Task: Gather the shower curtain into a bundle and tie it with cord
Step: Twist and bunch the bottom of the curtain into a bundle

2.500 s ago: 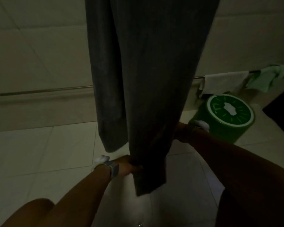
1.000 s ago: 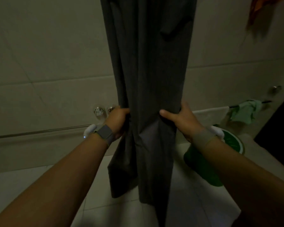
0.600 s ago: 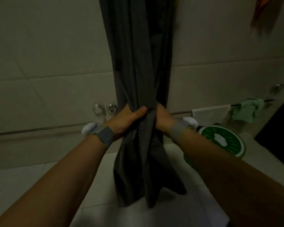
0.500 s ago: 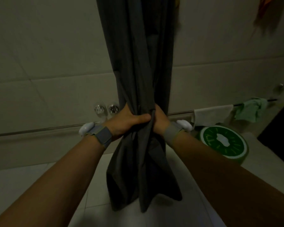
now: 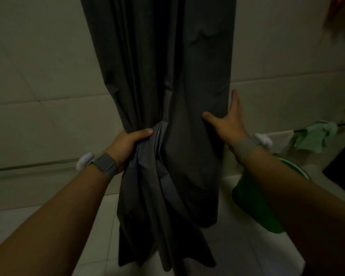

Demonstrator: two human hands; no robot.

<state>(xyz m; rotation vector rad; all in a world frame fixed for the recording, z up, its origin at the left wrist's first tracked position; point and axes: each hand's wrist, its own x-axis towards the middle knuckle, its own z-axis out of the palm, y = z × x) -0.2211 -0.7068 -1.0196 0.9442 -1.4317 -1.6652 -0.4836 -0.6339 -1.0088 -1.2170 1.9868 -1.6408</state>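
A dark grey shower curtain (image 5: 159,80) hangs down the middle of the view in front of a tiled wall. My left hand (image 5: 127,145) grips a bunch of its folds on the left side at mid height. My right hand (image 5: 228,121) is spread wide, thumb pressed on the front of the loose right panel and fingers reaching round its right edge. The right panel hangs flat and ungathered. No cord is visible.
A green bucket (image 5: 253,204) stands on the floor behind my right forearm. A white towel (image 5: 281,139) and a green cloth (image 5: 315,137) hang on a rail at the right. Pale floor tiles (image 5: 38,222) spread below the curtain.
My right hand has let go of the bunched folds and moved right, opening around the loose right panel. My left hand keeps its grip on the gathered part.
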